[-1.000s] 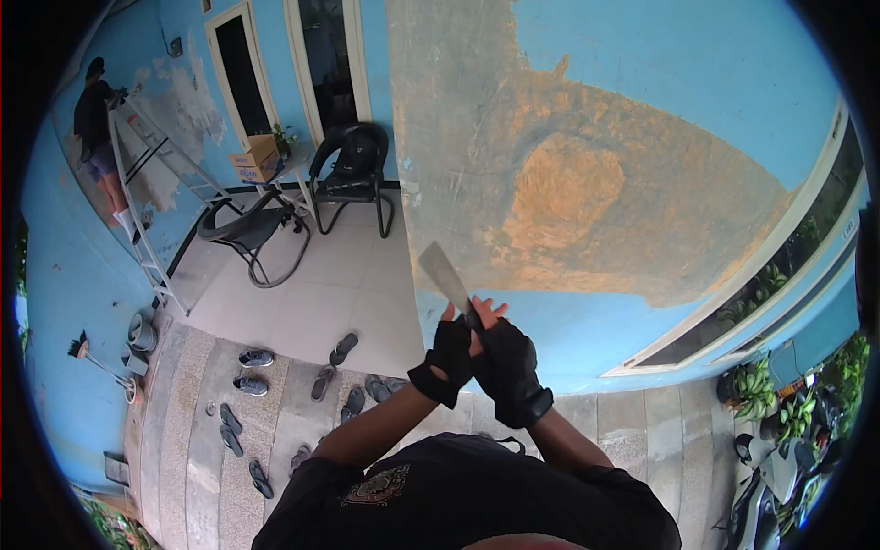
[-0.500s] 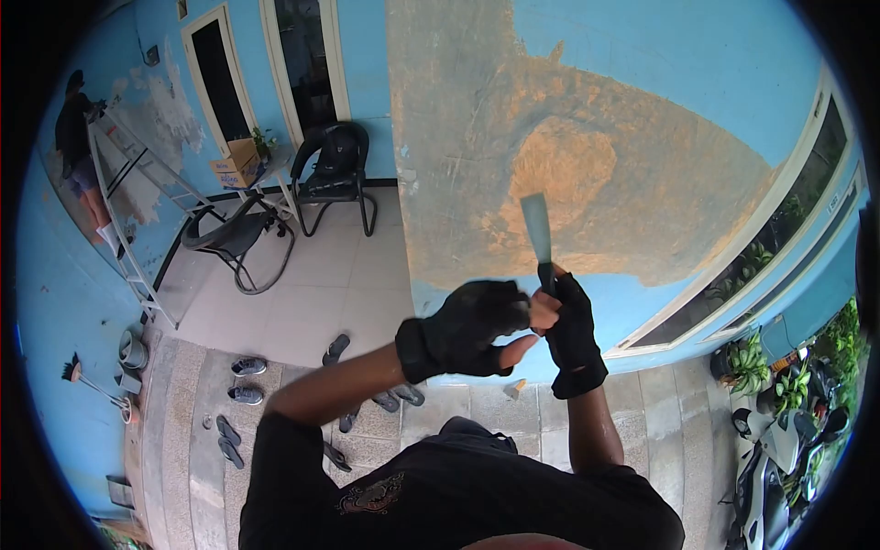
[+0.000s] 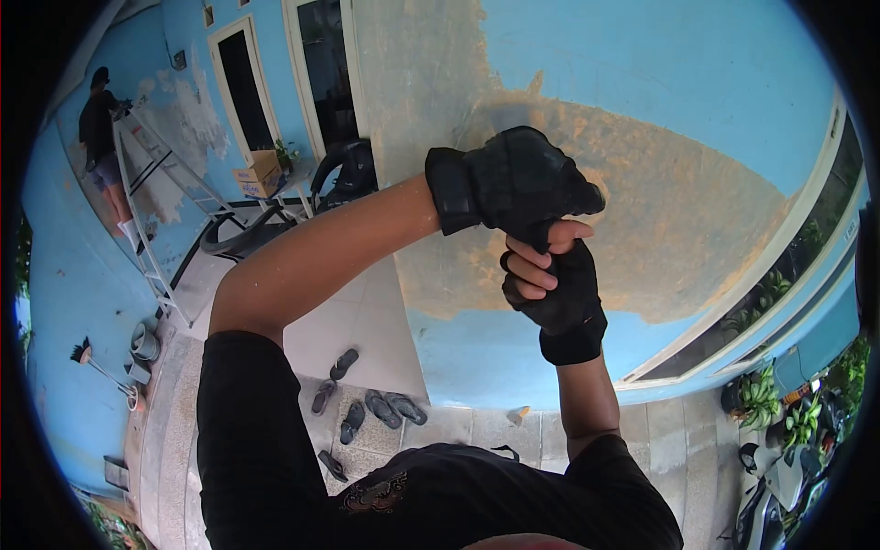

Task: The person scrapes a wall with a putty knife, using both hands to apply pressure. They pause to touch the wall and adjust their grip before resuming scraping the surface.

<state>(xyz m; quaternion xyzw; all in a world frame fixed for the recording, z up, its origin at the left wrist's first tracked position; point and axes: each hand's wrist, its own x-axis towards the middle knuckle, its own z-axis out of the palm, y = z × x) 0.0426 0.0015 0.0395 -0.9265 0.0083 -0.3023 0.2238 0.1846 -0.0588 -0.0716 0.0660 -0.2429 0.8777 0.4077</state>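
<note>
My right hand [image 3: 550, 284], in a black fingerless glove, is closed with its bare fingers curled inward. The putty knife that showed in it a moment earlier is now hidden from view. Just above, my left hand [image 3: 527, 183] is raised in a matching glove, its back toward me. It looks curled closed over the top of my right hand, and its fingertips and anything in them are out of sight. Behind both hands is the blue wall [image 3: 642, 46], with a large scraped patch [image 3: 678, 202] of bare grey and orange-brown plaster.
At the far left a person [image 3: 99, 137] works at another wall beside a stepladder [image 3: 137, 192]. Black chairs [image 3: 348, 174] and a cardboard box [image 3: 259, 174] stand near the doors. Several sandals [image 3: 382, 410] lie on the floor. Motorbikes [image 3: 775, 495] and plants are at the right.
My left hand has swung up and right, from beside my right hand to above it. My right hand has risen slightly, and the putty knife's blade has gone out of view. The camera view has shifted.
</note>
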